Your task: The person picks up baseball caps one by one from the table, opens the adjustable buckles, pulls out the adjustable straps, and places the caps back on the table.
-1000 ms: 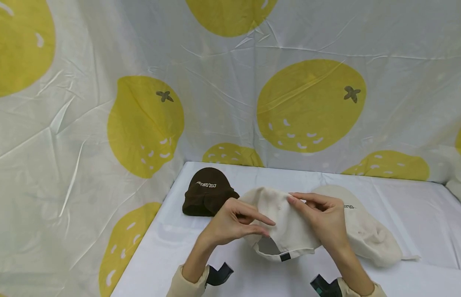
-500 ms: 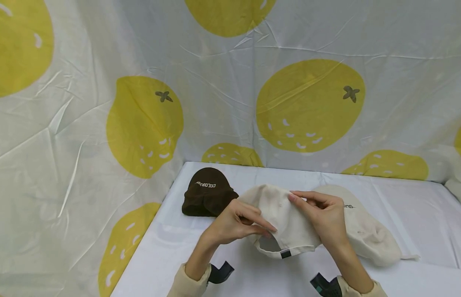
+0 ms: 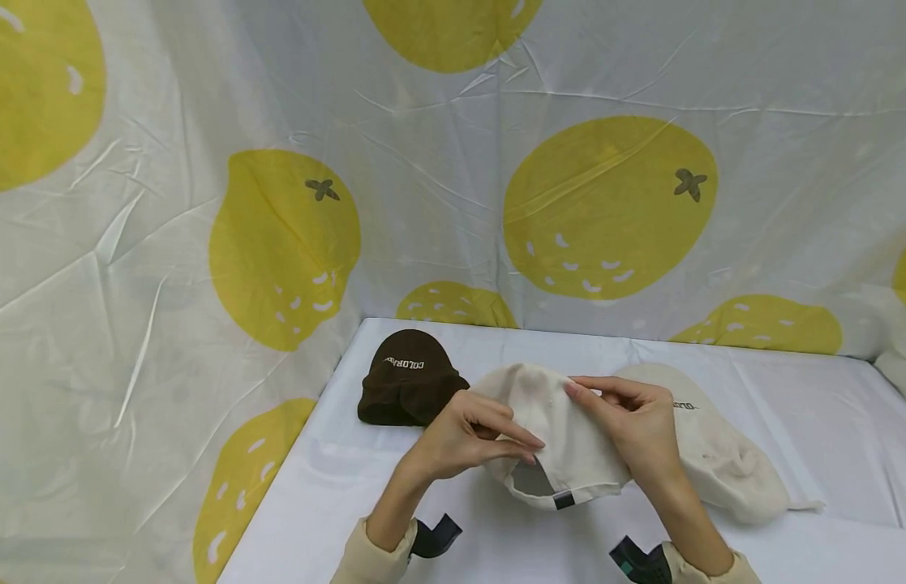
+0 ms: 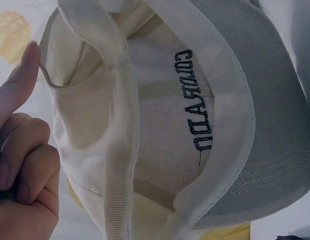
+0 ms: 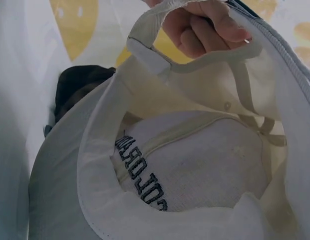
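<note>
A cream baseball cap (image 3: 580, 438) is held up above the table with its back opening and dark strap tag facing me. My left hand (image 3: 463, 434) pinches the edge of that opening between thumb and forefinger; its other fingers are curled. Up at the crown, my right hand (image 3: 638, 422) pinches the cloth between thumb and fingers. The left wrist view looks inside the cap (image 4: 164, 120), showing reversed dark lettering, the sweatband and the brim, with the left hand (image 4: 25, 150) at the rim. Through the back opening, the right wrist view shows left-hand fingers (image 5: 207, 32).
A dark brown cap (image 3: 409, 381) with pale lettering sits at the back left of the white-covered table (image 3: 810, 414). Behind my right hand lies a second cream cap (image 3: 723, 446), partly hidden. A lemon-print curtain (image 3: 438, 203) rises along the back and left.
My left thumb and forefinger have come closer together at the opening's edge, the hand shifting slightly right. The right hand stays at the crown, and the held cap has barely moved.
</note>
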{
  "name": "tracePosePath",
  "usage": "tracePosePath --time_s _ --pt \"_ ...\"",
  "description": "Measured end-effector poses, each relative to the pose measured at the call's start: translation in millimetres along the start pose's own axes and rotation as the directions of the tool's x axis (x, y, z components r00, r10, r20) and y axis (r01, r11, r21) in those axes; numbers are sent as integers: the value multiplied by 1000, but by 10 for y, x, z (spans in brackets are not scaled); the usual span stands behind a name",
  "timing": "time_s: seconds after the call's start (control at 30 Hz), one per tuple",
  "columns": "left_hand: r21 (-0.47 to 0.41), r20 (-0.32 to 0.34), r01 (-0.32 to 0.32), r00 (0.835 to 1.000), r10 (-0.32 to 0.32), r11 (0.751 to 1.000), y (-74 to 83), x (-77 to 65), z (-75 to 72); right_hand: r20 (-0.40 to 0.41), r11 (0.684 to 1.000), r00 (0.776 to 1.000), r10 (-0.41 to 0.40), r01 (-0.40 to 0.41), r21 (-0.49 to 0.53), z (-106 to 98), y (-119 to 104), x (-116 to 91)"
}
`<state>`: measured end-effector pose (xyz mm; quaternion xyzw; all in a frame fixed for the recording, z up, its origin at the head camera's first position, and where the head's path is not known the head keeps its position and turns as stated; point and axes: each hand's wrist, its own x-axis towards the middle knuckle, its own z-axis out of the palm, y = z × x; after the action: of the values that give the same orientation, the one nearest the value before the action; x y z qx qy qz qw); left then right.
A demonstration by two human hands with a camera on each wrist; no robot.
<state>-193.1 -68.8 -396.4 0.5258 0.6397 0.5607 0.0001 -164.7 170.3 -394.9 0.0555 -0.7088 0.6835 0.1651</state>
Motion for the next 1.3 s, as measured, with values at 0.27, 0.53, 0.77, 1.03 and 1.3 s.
tracePosePath --time_s 0.27,0.53,0.77,1.03,1.3 --pt "40 12 -3 1000 2 999 -11 8 10 -3 1000 1000 19 -19 -22 -6 10 9" --pt "75 -21 2 1000 0 997 -41 1 18 -9 999 1000 28 -28 -20 -3 11 14" --pt "145 -13 -15 1000 17 989 -52 1 22 -17 1000 1000 12 -12 6 14 -8 6" --pt "159 -29 -12 999 17 987 -53 -5 24 -11 1000 1000 3 -3 -18 21 -2 5" --pt "48 -87 2 996 3 999 -18 4 31 38 996 999 8 -4 -93 -2 35 9"
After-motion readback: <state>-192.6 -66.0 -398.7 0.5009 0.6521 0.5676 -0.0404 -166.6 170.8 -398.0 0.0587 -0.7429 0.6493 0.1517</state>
